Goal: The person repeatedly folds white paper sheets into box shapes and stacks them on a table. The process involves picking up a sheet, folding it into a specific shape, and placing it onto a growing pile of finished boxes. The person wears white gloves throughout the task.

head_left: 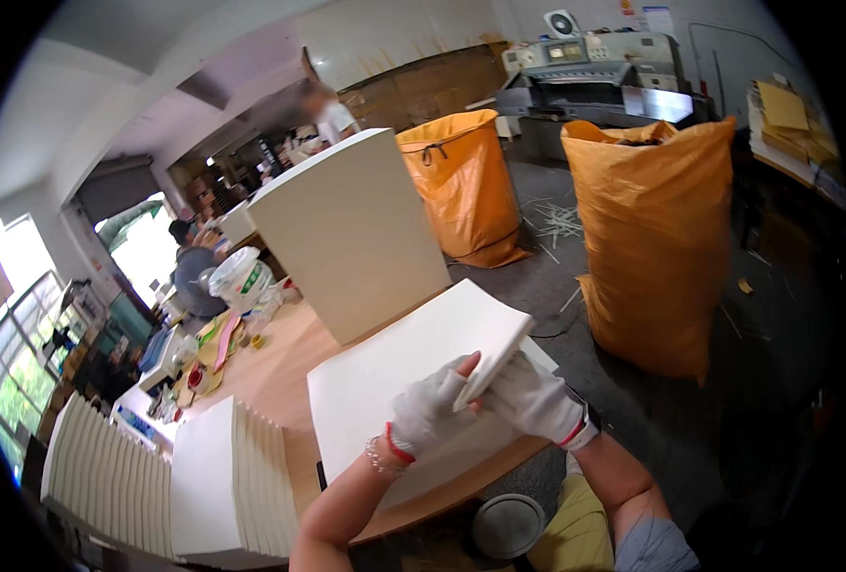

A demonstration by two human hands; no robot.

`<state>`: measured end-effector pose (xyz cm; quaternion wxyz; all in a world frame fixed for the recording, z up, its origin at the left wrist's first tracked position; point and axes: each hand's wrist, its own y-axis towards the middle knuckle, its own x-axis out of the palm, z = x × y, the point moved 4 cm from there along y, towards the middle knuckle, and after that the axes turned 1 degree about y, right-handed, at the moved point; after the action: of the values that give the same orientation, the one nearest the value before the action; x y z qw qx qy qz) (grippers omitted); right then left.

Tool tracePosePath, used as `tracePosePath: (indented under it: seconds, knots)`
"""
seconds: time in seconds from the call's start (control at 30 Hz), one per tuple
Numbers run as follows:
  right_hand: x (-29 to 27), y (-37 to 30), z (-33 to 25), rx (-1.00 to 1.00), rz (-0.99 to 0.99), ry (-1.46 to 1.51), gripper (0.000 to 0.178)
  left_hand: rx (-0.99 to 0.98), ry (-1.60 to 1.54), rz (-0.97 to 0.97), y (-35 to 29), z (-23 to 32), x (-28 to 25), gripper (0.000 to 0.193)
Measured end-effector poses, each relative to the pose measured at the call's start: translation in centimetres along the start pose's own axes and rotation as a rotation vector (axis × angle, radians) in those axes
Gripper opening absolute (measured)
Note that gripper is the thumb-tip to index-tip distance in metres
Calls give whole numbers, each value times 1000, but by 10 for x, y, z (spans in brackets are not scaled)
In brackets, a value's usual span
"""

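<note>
A pile of large white paper sheets (385, 367) lies on the wooden table in front of me, its right side lifted and bent upward. My left hand (429, 408), in a white glove with bare fingertips, grips the near edge of the raised sheets, thumb on top. On their right side, my right hand (534, 398), gloved the same way, is closed around the edge; some of its fingers are hidden. Both hands are close together at the near right corner. More white sheets lie flat beneath the lifted part.
Behind the pile rises a tall block of paper (351, 234). Thick paper stacks (218, 477) stand at the lower left. Two orange sacks (652, 238) (466, 186) are on the floor beyond the table (280, 348). A round stool (509, 524) sits near my legs. A large machine (594, 76) stands behind.
</note>
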<state>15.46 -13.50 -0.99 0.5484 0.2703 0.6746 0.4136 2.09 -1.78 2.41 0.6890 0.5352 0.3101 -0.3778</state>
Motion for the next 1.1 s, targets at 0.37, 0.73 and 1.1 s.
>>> tracePosePath:
  seconds: [0.37, 0.73, 1.1]
  knots:
    - [41, 7, -37, 23, -201, -140, 27, 57, 159, 225, -12, -24, -30, 65]
    - [118, 55, -196, -217, -264, 288, 31, -327, -395, 1139, -132, -54, -214, 44]
    - [122, 49, -209, -175, -350, 231, 52, -286, -610, 1489, -199, -98, -266, 50]
